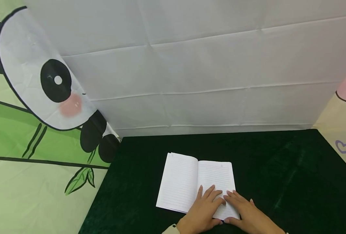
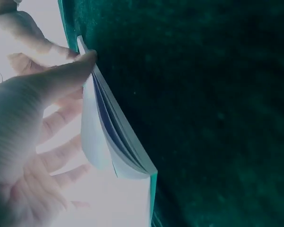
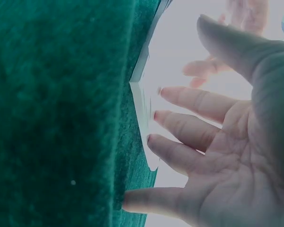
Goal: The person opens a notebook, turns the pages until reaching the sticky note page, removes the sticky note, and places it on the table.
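A lined notebook (image 1: pixel 187 182) lies open on the dark green velvet table (image 1: pixel 278 169), near its front edge. Both hands rest on the lower part of the right-hand page. My left hand (image 1: pixel 205 208) lies flat with straight fingers pointing up the page, beside the spine. My right hand (image 1: pixel 246 213) lies next to it with fingers spread, its fingertips close to the left hand's. In the left wrist view the left thumb (image 2: pixel 80 66) touches the edge of the fanned pages (image 2: pixel 113 142). In the right wrist view the right fingers (image 3: pixel 189 127) stretch towards a slightly lifted page corner (image 3: pixel 144 109).
A creased white backdrop (image 1: pixel 205 71) stands behind the table. A panda-and-bamboo printed cloth (image 1: pixel 38 130) hangs on the left. On the right is a cream and pink cloth (image 1: pixel 342 130) with a small heart. Green velvet extends to the right of the notebook.
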A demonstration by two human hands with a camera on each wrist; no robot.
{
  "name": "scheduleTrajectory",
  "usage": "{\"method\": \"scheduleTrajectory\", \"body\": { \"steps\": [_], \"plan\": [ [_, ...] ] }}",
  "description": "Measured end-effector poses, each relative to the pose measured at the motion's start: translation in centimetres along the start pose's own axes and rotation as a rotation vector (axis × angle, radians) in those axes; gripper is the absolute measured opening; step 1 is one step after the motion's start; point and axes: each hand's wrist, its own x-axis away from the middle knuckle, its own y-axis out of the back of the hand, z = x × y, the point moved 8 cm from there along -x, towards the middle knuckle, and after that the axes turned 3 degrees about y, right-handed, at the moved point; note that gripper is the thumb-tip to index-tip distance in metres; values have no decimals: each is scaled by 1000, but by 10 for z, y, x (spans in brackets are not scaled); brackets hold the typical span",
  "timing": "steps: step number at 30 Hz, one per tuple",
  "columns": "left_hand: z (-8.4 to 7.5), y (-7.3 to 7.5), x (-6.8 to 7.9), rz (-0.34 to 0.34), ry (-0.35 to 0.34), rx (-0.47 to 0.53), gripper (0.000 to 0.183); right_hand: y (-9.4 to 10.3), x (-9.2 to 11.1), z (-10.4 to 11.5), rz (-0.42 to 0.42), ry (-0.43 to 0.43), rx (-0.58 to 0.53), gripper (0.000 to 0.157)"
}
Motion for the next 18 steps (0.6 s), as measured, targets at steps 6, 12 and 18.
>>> {"method": "scheduleTrajectory", "body": {
  "steps": [6, 12, 18],
  "plan": [
    [0, 2, -1, -31, -20, 75, 45, 0, 0, -1, -3, 13, 7, 76],
    [1, 8, 0, -95, -40, 85, 24, 1, -1, -4, -17, -40, -10, 81],
    [7, 21, 4, -244, 29, 33, 14, 0, -3, -4, -20, -93, -5, 83]
  ]
}}
